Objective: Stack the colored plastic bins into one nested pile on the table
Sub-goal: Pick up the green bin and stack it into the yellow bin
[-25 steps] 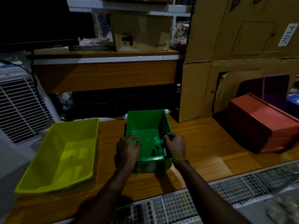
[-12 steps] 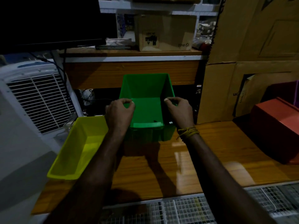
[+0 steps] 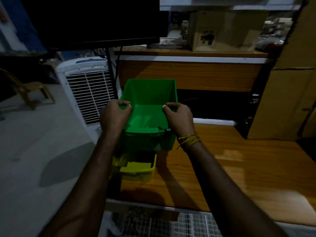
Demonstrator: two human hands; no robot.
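Moved: green bin [image 3: 150, 106] lifted off the table [image 3: 222, 161], now frame centre.
Hands: left hand [image 3: 113, 117] and right hand [image 3: 179, 117] grip its side rims.
Relation: yellow bin [image 3: 136, 170] lies directly below, mostly hidden.

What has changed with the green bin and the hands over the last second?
The green bin has been lifted off the table and carried left; it is now held over the yellow bin, not yet nested. The left hand and right hand keep gripping its side walls. The yellow bin has stayed on the table.
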